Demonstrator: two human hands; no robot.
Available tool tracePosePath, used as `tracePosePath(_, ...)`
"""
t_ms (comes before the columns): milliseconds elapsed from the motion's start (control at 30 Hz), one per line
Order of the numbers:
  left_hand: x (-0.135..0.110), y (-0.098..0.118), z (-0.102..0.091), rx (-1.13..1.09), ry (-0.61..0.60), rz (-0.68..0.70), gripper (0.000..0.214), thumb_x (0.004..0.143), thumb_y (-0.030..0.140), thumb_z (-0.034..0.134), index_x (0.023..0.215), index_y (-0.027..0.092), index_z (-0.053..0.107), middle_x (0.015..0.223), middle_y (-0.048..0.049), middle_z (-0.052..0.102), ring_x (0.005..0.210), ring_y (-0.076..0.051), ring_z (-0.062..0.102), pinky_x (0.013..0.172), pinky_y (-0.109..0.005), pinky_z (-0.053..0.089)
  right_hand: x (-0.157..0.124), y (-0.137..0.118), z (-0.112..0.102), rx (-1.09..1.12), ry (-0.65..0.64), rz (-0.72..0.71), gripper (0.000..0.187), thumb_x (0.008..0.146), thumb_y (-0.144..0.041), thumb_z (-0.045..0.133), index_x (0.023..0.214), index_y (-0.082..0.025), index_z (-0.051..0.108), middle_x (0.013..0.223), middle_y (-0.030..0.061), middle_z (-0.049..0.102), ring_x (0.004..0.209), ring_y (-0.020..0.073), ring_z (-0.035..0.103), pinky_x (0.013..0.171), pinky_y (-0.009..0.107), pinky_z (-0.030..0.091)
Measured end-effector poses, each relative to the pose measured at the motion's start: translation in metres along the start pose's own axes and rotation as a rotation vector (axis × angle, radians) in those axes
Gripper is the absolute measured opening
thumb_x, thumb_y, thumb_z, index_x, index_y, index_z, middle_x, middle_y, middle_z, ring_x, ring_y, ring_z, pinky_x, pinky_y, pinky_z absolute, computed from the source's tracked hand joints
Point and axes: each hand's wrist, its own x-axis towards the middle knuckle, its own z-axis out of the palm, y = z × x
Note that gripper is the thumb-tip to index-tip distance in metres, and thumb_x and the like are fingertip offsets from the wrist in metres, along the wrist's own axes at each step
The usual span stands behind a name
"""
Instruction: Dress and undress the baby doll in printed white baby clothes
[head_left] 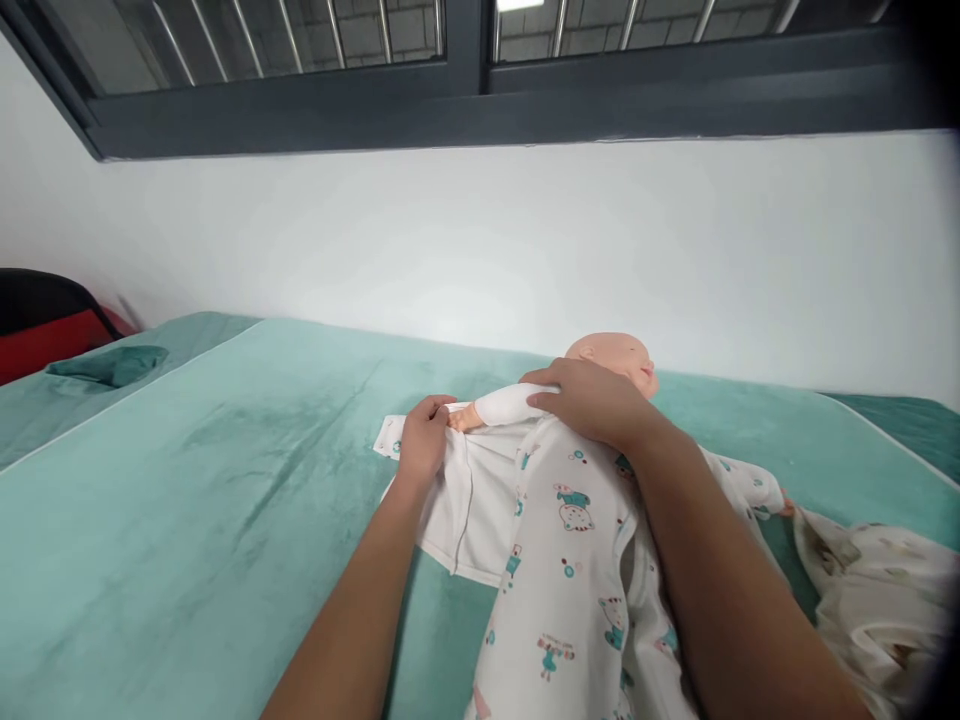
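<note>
A baby doll (615, 352) lies on its back on a bed, its head toward the wall. It wears a white bodysuit (551, 560) printed with bears, one side spread out with the plain inner face up. My left hand (426, 435) pinches the spread cloth near its sleeve (388, 436), beside the doll's small hand (466, 419). That arm, in a plain white sleeve (510, 404), is stretched toward my left hand. My right hand (592, 398) grips the arm near the shoulder and partly hides the doll's head. The doll's other arm (754, 487) lies in a printed sleeve.
A green plush sheet (225, 480) covers the bed. At the right lies a crumpled cream cloth (885, 580). A red and black bag (52, 325) and a dark green cloth (109, 365) are at the far left. Behind stand a white wall (375, 240) and a dark-framed window (465, 100).
</note>
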Motion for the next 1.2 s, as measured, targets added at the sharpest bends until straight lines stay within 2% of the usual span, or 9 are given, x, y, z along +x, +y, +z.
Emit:
tracePosePath(167,-0.001,0.002,0.001,-0.198,0.040,-0.017,0.023,0.073,0.024,0.054,0.090,0.018,0.069,0.095,-0.0049,0.073,0.089,-0.021,0.065,0.079,-0.032,0.049,-0.002,-0.004,-0.001,0.039,0.017,0.029,0.030,0.091,-0.040,0.051,0.114,-0.038,0.070,0.111,-0.0015,0.072,0.099,0.0258,0.062,0.074,0.033,0.041)
tracePosePath(333,0.000,0.009,-0.001,-0.411,0.394,-0.031,0.031,0.074,0.025,0.049,0.104,0.020,0.057,0.106,-0.0071,0.069,0.096,-0.018,0.067,0.082,-0.032,0.053,0.003,-0.026,0.021,-0.050,0.012,-0.122,0.035,0.097,-0.037,0.043,0.126,-0.030,0.062,0.114,0.0053,0.068,0.100,0.0241,0.061,0.074,0.032,0.040)
tracePosePath(467,0.000,0.011,-0.003,-0.298,0.584,0.131,0.023,0.081,0.027,0.038,0.100,0.022,0.051,0.111,-0.0078,0.065,0.104,-0.016,0.064,0.088,-0.032,0.053,0.005,-0.035,0.032,-0.117,-0.004,-0.157,0.037,0.097,-0.034,0.042,0.127,-0.022,0.059,0.114,0.0086,0.068,0.102,0.0260,0.061,0.075,0.035,0.041)
tracePosePath(633,-0.002,0.016,-0.005,-0.467,0.511,-0.053,0.022,0.074,0.022,0.042,0.096,0.022,0.047,0.105,-0.0074,0.064,0.091,-0.017,0.067,0.076,-0.032,0.056,-0.004,-0.027,0.029,0.053,0.045,-0.129,0.037,0.097,-0.035,0.042,0.124,-0.021,0.062,0.127,0.0080,0.065,0.115,0.0278,0.059,0.088,0.040,0.044)
tracePosePath(767,-0.001,0.019,-0.004,-0.661,0.494,-0.119,0.024,0.068,0.016,0.046,0.092,0.021,0.047,0.093,-0.0035,0.063,0.072,-0.016,0.068,0.069,-0.033,0.055,-0.024,-0.012,0.029,0.278,0.193,-0.157,0.034,0.097,-0.037,0.044,0.121,-0.025,0.065,0.128,0.0028,0.066,0.122,0.0249,0.056,0.101,0.042,0.041)
tracePosePath(867,0.000,0.017,-0.002,-0.648,0.499,-0.055,0.020,0.068,0.015,0.048,0.088,0.020,0.049,0.086,-0.0016,0.061,0.072,-0.015,0.065,0.072,-0.032,0.053,-0.049,0.013,0.037,0.466,0.371,-0.150,0.034,0.099,-0.037,0.041,0.121,-0.027,0.065,0.130,0.0001,0.065,0.126,0.0215,0.054,0.107,0.039,0.039)
tracePosePath(933,-0.002,0.015,0.000,-0.538,0.532,0.015,0.018,0.070,0.014,0.048,0.087,0.020,0.052,0.089,-0.0017,0.061,0.082,-0.014,0.063,0.080,-0.031,0.051,-0.069,0.035,0.046,0.512,0.492,-0.048,0.036,0.099,-0.037,0.038,0.123,-0.027,0.064,0.129,0.0013,0.065,0.122,0.0212,0.057,0.105,0.038,0.042)
tracePosePath(1067,-0.019,0.020,0.005,-0.163,0.579,0.190,0.023,0.077,0.017,0.049,0.096,0.022,0.061,0.107,-0.0030,0.060,0.100,-0.017,0.056,0.091,-0.033,0.044,-0.100,0.073,0.068,0.256,0.548,0.165,0.038,0.096,-0.031,0.041,0.127,-0.020,0.060,0.131,0.0097,0.063,0.122,0.0272,0.056,0.105,0.045,0.040)
tracePosePath(1200,-0.047,0.046,0.020,-0.026,0.324,0.324,0.024,0.085,0.021,0.046,0.101,0.024,0.064,0.103,-0.0024,0.063,0.087,-0.017,0.057,0.084,-0.033,0.046,-0.100,0.081,0.078,0.044,0.555,0.220,0.041,0.091,-0.020,0.041,0.128,-0.020,0.058,0.135,0.0092,0.060,0.127,0.0278,0.050,0.110,0.049,0.030)
